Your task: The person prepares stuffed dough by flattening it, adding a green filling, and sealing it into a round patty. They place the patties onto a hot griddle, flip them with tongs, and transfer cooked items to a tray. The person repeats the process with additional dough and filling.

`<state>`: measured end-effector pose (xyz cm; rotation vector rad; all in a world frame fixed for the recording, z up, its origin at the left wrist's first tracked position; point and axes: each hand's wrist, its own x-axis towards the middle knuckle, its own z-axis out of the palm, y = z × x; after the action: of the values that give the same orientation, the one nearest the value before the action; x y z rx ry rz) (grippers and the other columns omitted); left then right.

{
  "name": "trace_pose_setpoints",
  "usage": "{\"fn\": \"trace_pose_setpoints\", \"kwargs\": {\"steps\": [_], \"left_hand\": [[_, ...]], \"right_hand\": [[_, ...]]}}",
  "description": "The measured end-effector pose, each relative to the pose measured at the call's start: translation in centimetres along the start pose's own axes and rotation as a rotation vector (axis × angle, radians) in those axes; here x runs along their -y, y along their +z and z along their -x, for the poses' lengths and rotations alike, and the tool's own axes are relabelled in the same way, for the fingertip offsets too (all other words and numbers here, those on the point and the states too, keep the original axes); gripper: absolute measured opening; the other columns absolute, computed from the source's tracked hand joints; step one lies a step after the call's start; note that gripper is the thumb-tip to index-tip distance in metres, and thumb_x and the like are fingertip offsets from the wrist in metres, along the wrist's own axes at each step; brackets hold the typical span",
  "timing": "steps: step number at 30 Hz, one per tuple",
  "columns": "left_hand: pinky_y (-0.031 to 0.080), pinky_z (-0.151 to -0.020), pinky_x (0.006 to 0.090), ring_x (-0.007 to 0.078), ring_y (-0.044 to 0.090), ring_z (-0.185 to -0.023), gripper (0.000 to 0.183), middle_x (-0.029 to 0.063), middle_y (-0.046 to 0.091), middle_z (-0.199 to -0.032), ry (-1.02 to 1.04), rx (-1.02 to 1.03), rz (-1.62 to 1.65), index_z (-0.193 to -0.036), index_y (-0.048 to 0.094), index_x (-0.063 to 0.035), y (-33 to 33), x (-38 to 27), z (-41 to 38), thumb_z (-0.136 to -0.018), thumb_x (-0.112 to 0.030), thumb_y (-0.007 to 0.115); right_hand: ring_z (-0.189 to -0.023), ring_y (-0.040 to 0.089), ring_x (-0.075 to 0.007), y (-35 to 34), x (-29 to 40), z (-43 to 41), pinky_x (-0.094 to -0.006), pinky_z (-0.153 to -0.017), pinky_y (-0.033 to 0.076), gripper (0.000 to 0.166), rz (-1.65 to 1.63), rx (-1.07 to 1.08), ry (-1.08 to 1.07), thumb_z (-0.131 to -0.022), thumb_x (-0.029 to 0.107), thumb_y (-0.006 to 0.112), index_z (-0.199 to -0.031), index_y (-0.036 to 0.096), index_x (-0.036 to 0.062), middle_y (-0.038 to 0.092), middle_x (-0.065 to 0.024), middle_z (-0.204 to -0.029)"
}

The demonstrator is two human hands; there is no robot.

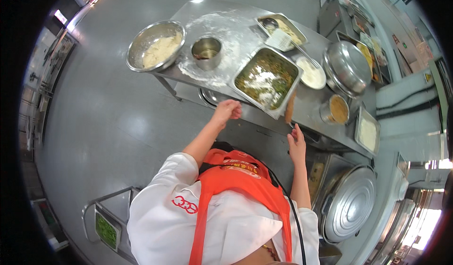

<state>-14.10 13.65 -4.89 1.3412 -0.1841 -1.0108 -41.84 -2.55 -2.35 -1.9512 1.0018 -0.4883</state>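
My left hand (229, 110) hangs with its fingers loosely curled, just off the near edge of the steel table (187, 73); I see nothing in it. My right hand (296, 139) has its fingers spread and holds nothing, below the end of a rolling pin (290, 106). Between and beyond my hands stands a deep square steel pan (247, 95) of chopped green and brown filling, topped with white powder. Right of it is a white bowl of white powder (312, 74). A steel pot (206, 54) stands on the floured part of the tabletop, and a steel bowl of dough (161, 49) is at the left end.
A tray with a ladle (300, 35) lies at the back. To the right are an upturned steel basin (348, 65), a pot of brown paste (338, 110) and a tray of white contents (368, 130). A large lidded pot (350, 205) stands beside me; a cart holds chopped greens (105, 230).
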Motion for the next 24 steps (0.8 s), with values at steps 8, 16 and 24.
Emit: {"fn": "trace_pose_setpoints", "kwargs": {"steps": [8, 16, 24], "left_hand": [[0.047, -0.053, 0.0239, 0.0104, 0.056, -0.057, 0.017, 0.0037, 0.061, -0.069, 0.02, -0.008, -0.13, -0.092, 0.062, -0.0032, -12.2, -9.9, -6.2, -0.086, -0.019, 0.058], [0.047, -0.05, 0.0223, 0.009, 0.056, -0.054, 0.017, 0.0042, 0.061, -0.068, 0.034, -0.122, 0.177, -0.098, 0.062, -0.003, -19.8, -14.9, -7.6, -0.089, -0.016, 0.056], [0.05, -0.056, 0.0243, 0.0108, 0.059, -0.059, 0.017, 0.0061, 0.063, -0.073, 0.073, -0.367, 0.259, -0.098, 0.06, -0.0028, -24.1, -17.2, -4.4, -0.091, -0.016, 0.053]], "right_hand": [[-0.122, 0.045, -0.0302, 12.7, 4.7, -14.1, -0.0342, -0.099, 0.036, 0.055, -0.082, 0.034, -0.024, -0.088, 0.023, 0.054, -0.136, 0.037, 0.0001, 0.044, -0.0197, -0.133], [-0.118, 0.047, -0.0317, 25.4, 15.2, -24.6, -0.0366, -0.095, 0.04, 0.052, -0.135, 0.235, -0.141, -0.089, 0.022, 0.052, -0.133, 0.038, -0.0014, 0.046, -0.0209, -0.129], [-0.107, 0.057, -0.0334, 43.5, 19.3, -37.2, -0.0379, -0.091, 0.043, 0.039, 0.173, 0.517, 0.097, -0.082, 0.026, 0.056, -0.106, 0.06, -0.004, 0.061, -0.0239, -0.107]]}}
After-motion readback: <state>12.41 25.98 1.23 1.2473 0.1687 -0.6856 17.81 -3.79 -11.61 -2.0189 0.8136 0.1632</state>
